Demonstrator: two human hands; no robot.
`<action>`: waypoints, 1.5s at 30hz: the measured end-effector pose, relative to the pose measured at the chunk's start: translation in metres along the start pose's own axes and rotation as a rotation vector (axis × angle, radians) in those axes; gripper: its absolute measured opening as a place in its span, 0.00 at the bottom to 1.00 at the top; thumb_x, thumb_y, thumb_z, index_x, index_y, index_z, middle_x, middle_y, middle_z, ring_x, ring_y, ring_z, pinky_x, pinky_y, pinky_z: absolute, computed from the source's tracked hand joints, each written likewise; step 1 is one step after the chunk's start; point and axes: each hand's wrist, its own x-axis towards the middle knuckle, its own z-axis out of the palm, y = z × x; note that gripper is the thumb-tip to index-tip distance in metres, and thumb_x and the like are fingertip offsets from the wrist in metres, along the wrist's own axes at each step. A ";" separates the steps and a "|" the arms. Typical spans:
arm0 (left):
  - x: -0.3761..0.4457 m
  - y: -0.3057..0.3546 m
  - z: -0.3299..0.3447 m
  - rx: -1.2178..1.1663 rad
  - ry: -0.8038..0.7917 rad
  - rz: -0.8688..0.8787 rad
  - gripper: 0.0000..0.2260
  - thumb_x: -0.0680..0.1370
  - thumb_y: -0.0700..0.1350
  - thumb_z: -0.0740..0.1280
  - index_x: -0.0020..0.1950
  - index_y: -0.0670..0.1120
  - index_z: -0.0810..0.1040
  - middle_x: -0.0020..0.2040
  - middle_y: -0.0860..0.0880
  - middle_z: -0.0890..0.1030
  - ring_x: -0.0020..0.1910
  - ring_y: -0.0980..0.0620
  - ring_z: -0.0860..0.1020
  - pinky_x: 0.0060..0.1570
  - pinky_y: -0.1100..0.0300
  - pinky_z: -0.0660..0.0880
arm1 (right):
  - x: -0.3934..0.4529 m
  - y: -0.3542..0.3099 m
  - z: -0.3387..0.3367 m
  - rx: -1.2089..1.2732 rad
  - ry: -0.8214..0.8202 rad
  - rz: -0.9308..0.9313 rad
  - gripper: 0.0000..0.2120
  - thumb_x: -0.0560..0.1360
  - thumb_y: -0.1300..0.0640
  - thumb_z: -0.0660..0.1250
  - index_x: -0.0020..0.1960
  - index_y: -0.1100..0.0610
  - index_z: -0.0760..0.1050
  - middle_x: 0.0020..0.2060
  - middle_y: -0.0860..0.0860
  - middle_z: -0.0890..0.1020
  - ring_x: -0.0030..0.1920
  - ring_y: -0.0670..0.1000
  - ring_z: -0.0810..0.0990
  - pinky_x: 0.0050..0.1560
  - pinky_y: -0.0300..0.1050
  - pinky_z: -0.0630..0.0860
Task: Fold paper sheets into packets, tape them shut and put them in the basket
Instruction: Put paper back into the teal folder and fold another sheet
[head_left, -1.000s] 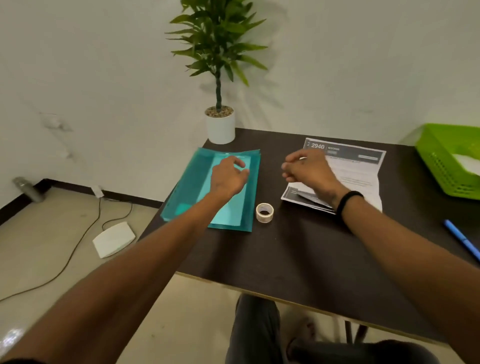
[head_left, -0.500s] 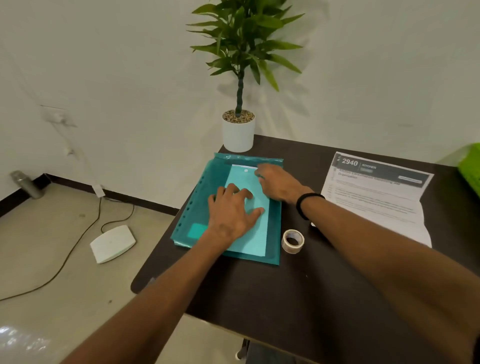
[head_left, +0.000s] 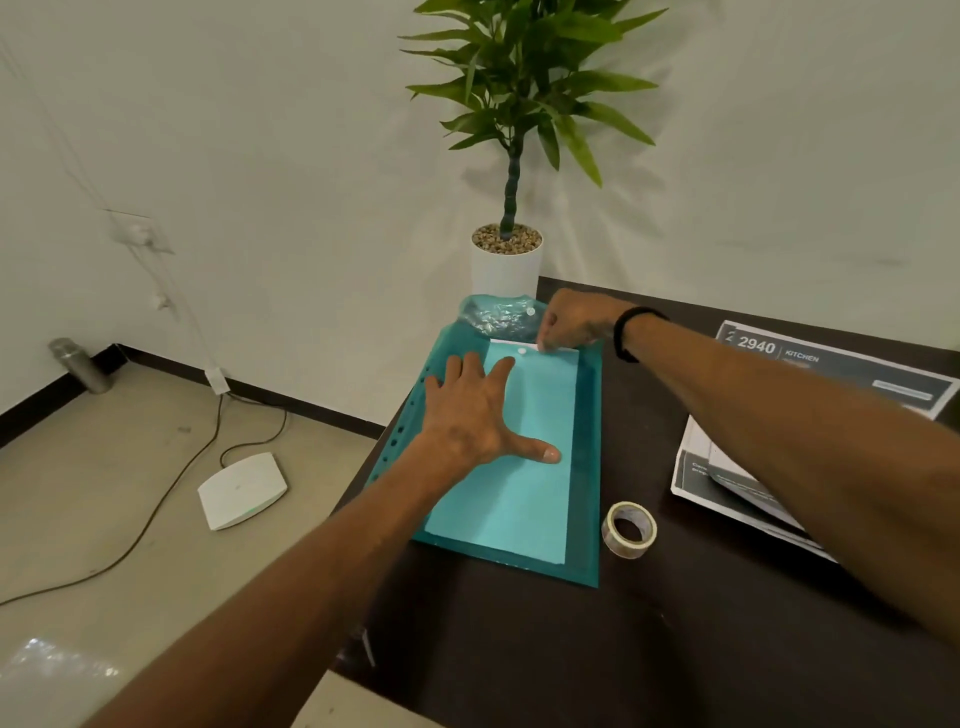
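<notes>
While left hand (head_left: 470, 410) presses folder (head_left: 587, 467), right hand (head_left: 574, 319) pinches paper (head_left: 519, 345).

Printed sheet (head_left: 810, 410) partly hidden, its small text unreadable.

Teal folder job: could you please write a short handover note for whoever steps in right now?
Left hand: flat, pressing the teal folder to the table.
Right hand: pinching the top edge of a white sheet at the folder's open flap.
Tape roll: on the table beside the folder, untouched.
Printed sheet: far right.
Basket: out of view.
Done: nothing folded or taped here.
Left: pull out sheet, fold, tape, basket.
</notes>
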 end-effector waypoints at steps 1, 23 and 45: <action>0.000 -0.001 0.001 0.012 0.016 0.006 0.57 0.59 0.83 0.66 0.80 0.57 0.54 0.75 0.45 0.63 0.75 0.40 0.61 0.74 0.35 0.60 | -0.001 -0.002 -0.003 -0.023 -0.022 0.003 0.05 0.77 0.60 0.72 0.44 0.62 0.82 0.37 0.51 0.80 0.37 0.49 0.74 0.39 0.44 0.72; -0.042 -0.018 0.002 -0.073 -0.200 0.021 0.56 0.58 0.80 0.70 0.80 0.62 0.52 0.80 0.49 0.56 0.80 0.41 0.53 0.77 0.31 0.53 | -0.052 0.040 0.035 0.017 0.445 -0.126 0.20 0.81 0.55 0.67 0.72 0.58 0.74 0.66 0.58 0.78 0.66 0.59 0.75 0.68 0.52 0.71; -0.038 -0.017 0.010 -0.101 -0.196 -0.004 0.55 0.59 0.79 0.72 0.79 0.63 0.51 0.79 0.50 0.55 0.80 0.41 0.52 0.76 0.29 0.51 | -0.063 0.027 0.066 -0.157 0.603 -0.041 0.20 0.82 0.56 0.65 0.73 0.56 0.71 0.72 0.57 0.72 0.71 0.59 0.69 0.71 0.57 0.68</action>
